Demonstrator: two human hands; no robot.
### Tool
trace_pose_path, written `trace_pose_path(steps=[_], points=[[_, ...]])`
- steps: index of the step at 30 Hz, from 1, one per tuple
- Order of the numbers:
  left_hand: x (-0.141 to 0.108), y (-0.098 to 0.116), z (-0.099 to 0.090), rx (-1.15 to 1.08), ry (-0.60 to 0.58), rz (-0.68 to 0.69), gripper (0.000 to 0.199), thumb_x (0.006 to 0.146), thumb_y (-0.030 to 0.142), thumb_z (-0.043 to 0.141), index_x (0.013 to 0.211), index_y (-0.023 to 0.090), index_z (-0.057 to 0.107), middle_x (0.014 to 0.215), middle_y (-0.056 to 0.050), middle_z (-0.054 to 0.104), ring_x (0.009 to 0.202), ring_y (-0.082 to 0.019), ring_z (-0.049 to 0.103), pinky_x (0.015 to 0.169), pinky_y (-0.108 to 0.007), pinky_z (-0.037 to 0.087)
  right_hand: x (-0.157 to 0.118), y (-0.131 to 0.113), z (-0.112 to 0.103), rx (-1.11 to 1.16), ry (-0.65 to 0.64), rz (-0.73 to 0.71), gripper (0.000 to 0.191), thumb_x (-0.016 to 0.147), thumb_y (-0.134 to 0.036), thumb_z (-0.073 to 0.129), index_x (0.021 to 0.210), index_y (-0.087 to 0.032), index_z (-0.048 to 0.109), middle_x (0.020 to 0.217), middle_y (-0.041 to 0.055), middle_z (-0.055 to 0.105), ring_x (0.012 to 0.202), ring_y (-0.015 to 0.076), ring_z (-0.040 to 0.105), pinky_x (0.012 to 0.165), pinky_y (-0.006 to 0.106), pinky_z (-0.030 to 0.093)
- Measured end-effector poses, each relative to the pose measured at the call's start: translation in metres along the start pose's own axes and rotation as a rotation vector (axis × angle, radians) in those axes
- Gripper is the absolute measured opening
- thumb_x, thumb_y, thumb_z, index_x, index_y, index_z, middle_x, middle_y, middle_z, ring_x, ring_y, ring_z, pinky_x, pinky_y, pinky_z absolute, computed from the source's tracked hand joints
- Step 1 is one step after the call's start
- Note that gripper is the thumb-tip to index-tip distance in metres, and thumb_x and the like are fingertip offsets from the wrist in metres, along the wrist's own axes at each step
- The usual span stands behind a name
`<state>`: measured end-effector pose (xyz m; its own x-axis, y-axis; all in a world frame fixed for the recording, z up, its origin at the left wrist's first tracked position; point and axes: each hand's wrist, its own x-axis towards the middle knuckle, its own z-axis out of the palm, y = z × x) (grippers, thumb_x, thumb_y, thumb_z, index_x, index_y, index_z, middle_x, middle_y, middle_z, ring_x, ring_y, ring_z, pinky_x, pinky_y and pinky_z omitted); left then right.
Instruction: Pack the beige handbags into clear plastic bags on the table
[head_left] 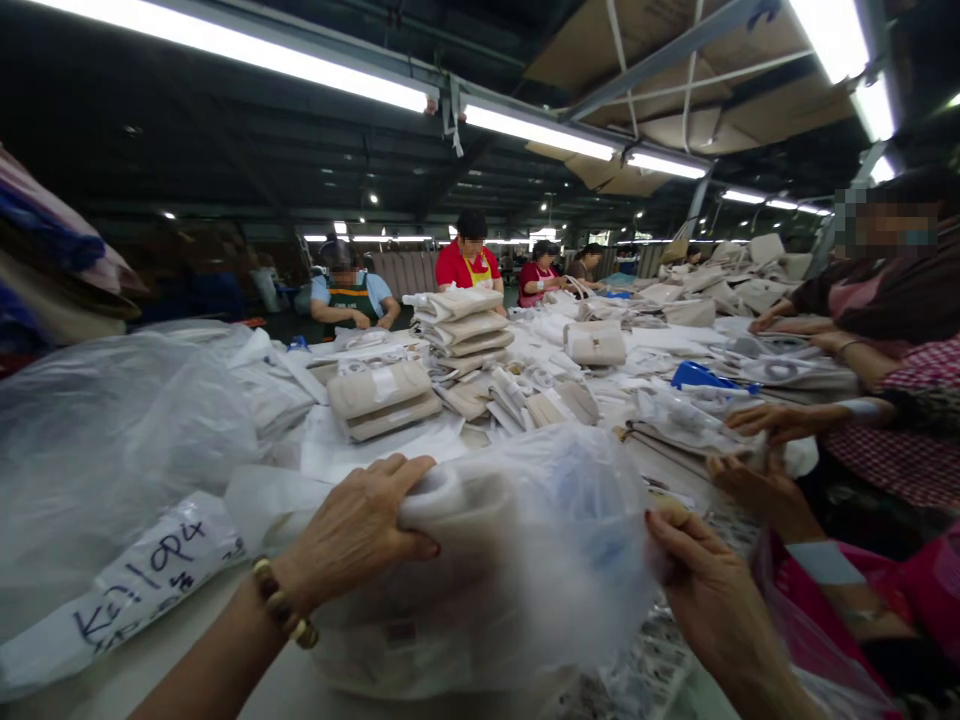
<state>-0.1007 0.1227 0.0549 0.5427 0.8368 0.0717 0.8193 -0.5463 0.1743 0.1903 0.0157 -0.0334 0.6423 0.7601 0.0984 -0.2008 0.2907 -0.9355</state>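
Observation:
Low in front of me a beige handbag (420, 610) shows through a thin clear plastic bag (585, 530). My left hand (360, 530), with a beaded bracelet at the wrist, is closed on the upper left of the handbag, the thumb in front and the fingers over a white padded roll at its top. On the opposite side my right hand (701, 570) pinches the plastic bag's edge between thumb and fingers. The plastic is blurred in places and veils much of the handbag.
Folded beige bags (461, 330) stand stacked on the crowded table. A large plastic sack (112, 420) with a handwritten white label (150, 560) lies at left. Close on my right, a co-worker's hands (772, 430) handle a wrapped item near a blue object (705, 377). Other people work across the table.

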Motion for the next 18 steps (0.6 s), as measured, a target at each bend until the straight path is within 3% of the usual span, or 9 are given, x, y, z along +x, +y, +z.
trace_pose_path(steps=[2,4,6,8,10,12,15,18], points=[[0.001,0.006,-0.001,0.006,0.015,0.001,0.054,0.066,0.038,0.064,0.117,0.024,0.049,0.112,-0.006,0.056,0.104,-0.027,0.052,0.088,-0.039,0.040,-0.002,-0.012,0.007,-0.152,0.082,-0.285,0.015,0.068,-0.032,0.070,0.074,-0.023,0.059,0.067,-0.0026,0.055,0.058,0.0123,0.052,0.053,0.024,0.044],[0.000,0.012,-0.002,0.008,0.007,0.010,0.050,0.067,0.037,0.064,0.114,0.025,0.051,0.110,-0.005,0.057,0.101,-0.026,0.053,0.086,-0.038,0.040,-0.007,-0.030,0.029,-0.383,-0.005,-0.609,0.012,0.076,-0.027,0.064,0.086,-0.025,0.059,0.081,-0.0004,0.058,0.075,0.0147,0.056,0.070,0.027,0.046],[-0.001,0.016,-0.001,0.014,0.008,0.026,0.050,0.066,0.037,0.064,0.113,0.025,0.051,0.108,-0.004,0.057,0.099,-0.026,0.053,0.085,-0.038,0.040,-0.012,-0.047,0.061,-0.641,-0.329,-0.864,0.022,0.078,-0.023,0.061,0.100,-0.024,0.058,0.098,0.0039,0.061,0.094,0.0184,0.055,0.086,0.033,0.042],[-0.002,0.019,0.001,0.024,0.030,0.046,0.052,0.066,0.037,0.065,0.114,0.024,0.050,0.107,-0.005,0.057,0.099,-0.027,0.053,0.084,-0.040,0.040,-0.012,-0.055,0.095,-0.812,-0.645,-0.971,0.035,0.077,-0.024,0.063,0.111,-0.020,0.055,0.110,0.0090,0.060,0.105,0.0230,0.051,0.092,0.039,0.039],[-0.005,0.019,0.003,0.033,0.051,0.052,0.053,0.065,0.037,0.066,0.113,0.023,0.050,0.105,-0.005,0.058,0.097,-0.027,0.053,0.083,-0.040,0.040,-0.006,-0.053,0.122,-0.927,-0.829,-0.886,0.035,0.073,-0.026,0.068,0.106,-0.017,0.060,0.103,0.0101,0.062,0.099,0.0250,0.054,0.088,0.042,0.040],[-0.008,0.018,0.005,0.021,0.058,0.046,0.053,0.063,0.038,0.068,0.111,0.023,0.051,0.102,-0.004,0.058,0.095,-0.027,0.053,0.081,-0.040,0.040,0.002,-0.043,0.139,-0.917,-0.927,-0.665,0.028,0.067,-0.028,0.073,0.092,-0.016,0.067,0.086,0.0055,0.062,0.083,0.0210,0.057,0.077,0.036,0.044],[-0.012,0.016,0.005,-0.033,0.045,0.014,0.060,0.058,0.042,0.072,0.110,0.021,0.051,0.103,-0.004,0.060,0.094,-0.026,0.054,0.081,-0.038,0.040,0.014,-0.028,0.145,-0.657,-0.963,-0.344,0.026,0.056,-0.033,0.080,0.073,-0.017,0.069,0.068,-0.0022,0.054,0.065,0.0134,0.053,0.060,0.026,0.042],[-0.014,0.016,0.003,-0.087,0.044,-0.062,0.075,0.053,0.042,0.075,0.117,0.015,0.046,0.108,-0.008,0.059,0.098,-0.028,0.053,0.084,-0.038,0.039,0.020,-0.024,0.142,-0.452,-0.926,-0.247,0.028,0.052,-0.040,0.080,0.060,-0.017,0.066,0.060,-0.0046,0.049,0.060,0.0108,0.049,0.056,0.024,0.039]])
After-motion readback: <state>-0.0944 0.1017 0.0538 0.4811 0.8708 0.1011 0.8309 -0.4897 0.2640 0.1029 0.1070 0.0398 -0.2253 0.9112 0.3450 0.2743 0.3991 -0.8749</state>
